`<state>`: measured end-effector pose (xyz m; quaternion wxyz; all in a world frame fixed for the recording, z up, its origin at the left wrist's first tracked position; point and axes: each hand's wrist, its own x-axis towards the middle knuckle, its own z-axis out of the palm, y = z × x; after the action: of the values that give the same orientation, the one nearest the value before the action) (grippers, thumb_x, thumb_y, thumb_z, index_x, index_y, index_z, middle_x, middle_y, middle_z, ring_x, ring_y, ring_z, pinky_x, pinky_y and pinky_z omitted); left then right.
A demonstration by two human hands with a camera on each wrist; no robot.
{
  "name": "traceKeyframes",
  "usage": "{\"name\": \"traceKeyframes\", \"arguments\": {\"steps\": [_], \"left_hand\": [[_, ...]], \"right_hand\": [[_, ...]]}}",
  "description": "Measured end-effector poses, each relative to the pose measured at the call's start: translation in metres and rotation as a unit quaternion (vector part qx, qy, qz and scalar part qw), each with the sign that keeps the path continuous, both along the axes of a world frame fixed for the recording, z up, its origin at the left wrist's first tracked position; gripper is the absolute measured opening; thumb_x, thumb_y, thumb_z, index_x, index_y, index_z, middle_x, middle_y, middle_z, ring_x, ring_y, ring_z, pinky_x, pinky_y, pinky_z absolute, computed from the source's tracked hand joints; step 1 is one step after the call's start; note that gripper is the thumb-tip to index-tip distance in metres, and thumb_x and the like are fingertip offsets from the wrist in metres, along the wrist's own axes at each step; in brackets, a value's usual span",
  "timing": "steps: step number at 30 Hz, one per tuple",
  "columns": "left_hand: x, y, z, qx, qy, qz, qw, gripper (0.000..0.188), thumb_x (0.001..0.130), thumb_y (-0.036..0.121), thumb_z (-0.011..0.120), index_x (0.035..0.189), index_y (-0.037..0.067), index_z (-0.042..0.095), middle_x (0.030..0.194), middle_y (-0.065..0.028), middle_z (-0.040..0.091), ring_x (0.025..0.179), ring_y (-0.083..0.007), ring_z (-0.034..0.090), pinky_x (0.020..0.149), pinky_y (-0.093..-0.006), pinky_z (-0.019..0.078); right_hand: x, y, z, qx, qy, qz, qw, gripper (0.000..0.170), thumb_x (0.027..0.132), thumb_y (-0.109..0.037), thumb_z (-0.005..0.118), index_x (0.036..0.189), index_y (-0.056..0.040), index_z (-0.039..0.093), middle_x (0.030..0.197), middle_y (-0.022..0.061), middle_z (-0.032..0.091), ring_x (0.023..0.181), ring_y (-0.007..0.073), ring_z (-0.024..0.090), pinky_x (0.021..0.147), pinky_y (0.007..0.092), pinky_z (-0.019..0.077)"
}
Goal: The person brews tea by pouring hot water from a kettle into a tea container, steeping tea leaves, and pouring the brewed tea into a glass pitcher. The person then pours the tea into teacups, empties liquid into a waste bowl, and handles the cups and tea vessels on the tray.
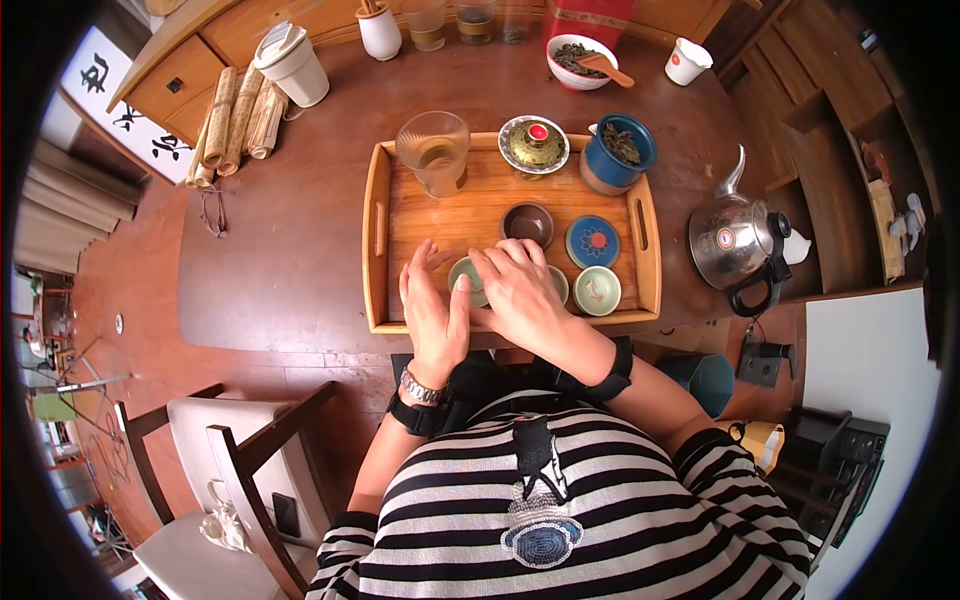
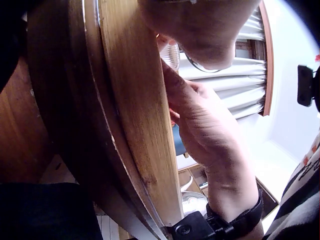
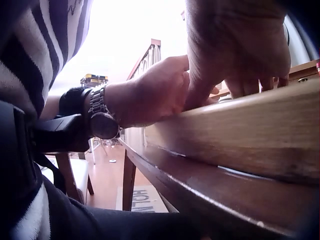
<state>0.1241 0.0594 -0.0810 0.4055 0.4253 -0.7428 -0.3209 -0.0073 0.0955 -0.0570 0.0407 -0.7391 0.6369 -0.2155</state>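
A pale green teacup (image 1: 467, 274) sits between the two hands near the front edge of the wooden tray (image 1: 400, 315), partly covered by fingers. My right hand (image 1: 525, 290) reaches over from the right, its fingertips and thumb on opposite sides of this cup. Just left of it, my left hand (image 1: 436, 318) is raised with its fingers extended and its thumb overlapping the cup. A second green cup (image 1: 559, 286) shows partly behind the right hand, beside a third green cup (image 1: 597, 291). Both wrist views show the hands above the tray's side, with the cup mostly hidden.
The tray also holds a glass pitcher (image 1: 432, 155), a lidded bowl (image 1: 534, 145), a blue pot of tea leaves (image 1: 618, 155), a brown bowl (image 1: 527, 226) and a blue flowered disc (image 1: 593, 243). A steel kettle (image 1: 730, 240) stands right; a tea-leaf bowl (image 1: 583, 62) behind.
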Motion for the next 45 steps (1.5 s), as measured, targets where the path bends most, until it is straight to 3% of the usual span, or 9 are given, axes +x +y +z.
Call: {"name": "traceKeyframes", "arguments": {"steps": [4, 6, 10, 15, 18, 30, 35, 41, 45], "left_hand": [[0.000, 0.001, 0.002, 0.005, -0.004, 0.003, 1.000, 0.051, 0.086, 0.023, 0.051, 0.126, -0.003, 0.033, 0.108, -0.0176, 0.055, 0.107, -0.0315, 0.048, 0.100, -0.0435, 0.0237], [0.000, 0.001, 0.004, -0.011, -0.031, 0.004, 0.999, 0.051, 0.086, 0.023, 0.051, 0.125, -0.004, 0.034, 0.108, -0.0176, 0.055, 0.107, -0.0314, 0.049, 0.102, -0.0445, 0.0223], [-0.001, 0.000, 0.007, -0.026, -0.063, -0.001, 0.998, 0.050, 0.086, 0.024, 0.052, 0.124, -0.005, 0.036, 0.109, -0.0173, 0.054, 0.107, -0.0310, 0.048, 0.102, -0.0448, 0.0215], [0.000, 0.000, 0.004, -0.045, -0.091, 0.001, 0.995, 0.046, 0.087, 0.024, 0.049, 0.125, 0.000, 0.038, 0.110, -0.0170, 0.056, 0.110, -0.0324, 0.043, 0.096, -0.0419, 0.0291], [0.000, 0.000, 0.004, -0.046, -0.094, 0.000, 0.995, 0.045, 0.087, 0.023, 0.050, 0.124, 0.000, 0.038, 0.110, -0.0169, 0.056, 0.110, -0.0327, 0.044, 0.096, -0.0419, 0.0291], [-0.001, 0.000, 0.008, -0.034, -0.095, -0.006, 0.995, 0.049, 0.086, 0.026, 0.052, 0.121, -0.005, 0.039, 0.106, -0.0174, 0.056, 0.105, -0.0309, 0.049, 0.102, -0.0451, 0.0224], [-0.001, 0.000, 0.008, -0.033, -0.098, -0.005, 0.995, 0.048, 0.086, 0.026, 0.052, 0.121, -0.005, 0.039, 0.107, -0.0175, 0.056, 0.106, -0.0312, 0.049, 0.102, -0.0453, 0.0226], [-0.001, 0.000, 0.006, -0.031, -0.092, 0.000, 0.995, 0.048, 0.086, 0.026, 0.052, 0.120, -0.005, 0.039, 0.107, -0.0177, 0.056, 0.106, -0.0313, 0.049, 0.102, -0.0454, 0.0230], [-0.001, 0.000, 0.006, -0.029, -0.093, 0.002, 0.995, 0.048, 0.086, 0.026, 0.052, 0.120, -0.005, 0.039, 0.107, -0.0172, 0.056, 0.106, -0.0310, 0.049, 0.102, -0.0452, 0.0232]], "right_hand": [[-0.018, 0.007, 0.019, -0.023, -0.060, -0.022, 0.998, 0.055, 0.066, -0.031, 0.072, 0.107, 0.0012, 0.055, 0.099, 0.0137, 0.056, 0.098, 0.0270, 0.049, 0.087, 0.0389, 0.0355], [-0.041, 0.010, 0.029, -0.005, -0.034, -0.061, 0.998, 0.040, 0.072, -0.027, 0.068, 0.101, -0.0009, 0.058, 0.094, 0.0130, 0.058, 0.093, 0.0264, 0.051, 0.078, 0.0376, 0.0400], [-0.095, 0.015, 0.029, 0.087, 0.056, -0.152, 0.983, 0.025, 0.073, -0.023, 0.067, 0.086, -0.0026, 0.062, 0.084, 0.0146, 0.061, 0.086, 0.0281, 0.057, 0.076, 0.0388, 0.0433], [-0.112, 0.019, 0.013, 0.165, 0.023, -0.173, 0.971, 0.018, 0.073, -0.017, 0.065, 0.078, -0.0010, 0.058, 0.077, 0.0154, 0.062, 0.079, 0.0304, 0.061, 0.071, 0.0405, 0.0467], [-0.115, 0.018, 0.008, 0.147, 0.001, -0.161, 0.976, 0.015, 0.073, -0.013, 0.062, 0.078, 0.0002, 0.057, 0.075, 0.0163, 0.062, 0.076, 0.0308, 0.061, 0.069, 0.0401, 0.0479], [-0.117, 0.028, 0.048, 0.066, -0.152, -0.188, 0.968, 0.015, 0.072, -0.008, 0.064, 0.081, -0.0004, 0.055, 0.076, 0.0157, 0.062, 0.072, 0.0311, 0.061, 0.065, 0.0377, 0.0490], [-0.130, 0.012, 0.075, -0.047, -0.180, -0.195, 0.963, 0.016, 0.074, -0.010, 0.065, 0.084, -0.0005, 0.058, 0.066, 0.0100, 0.057, 0.056, 0.0152, 0.055, 0.054, 0.0275, 0.0451], [-0.167, -0.027, 0.081, -0.048, -0.110, -0.243, 0.963, 0.020, 0.075, -0.017, 0.061, 0.085, 0.0004, 0.060, 0.068, 0.0142, 0.061, 0.065, 0.0264, 0.062, 0.062, 0.0347, 0.0484], [-0.174, -0.042, 0.075, -0.024, -0.085, -0.250, 0.964, 0.021, 0.074, -0.017, 0.061, 0.086, 0.0005, 0.061, 0.071, 0.0158, 0.063, 0.070, 0.0287, 0.063, 0.065, 0.0353, 0.0489]]}}
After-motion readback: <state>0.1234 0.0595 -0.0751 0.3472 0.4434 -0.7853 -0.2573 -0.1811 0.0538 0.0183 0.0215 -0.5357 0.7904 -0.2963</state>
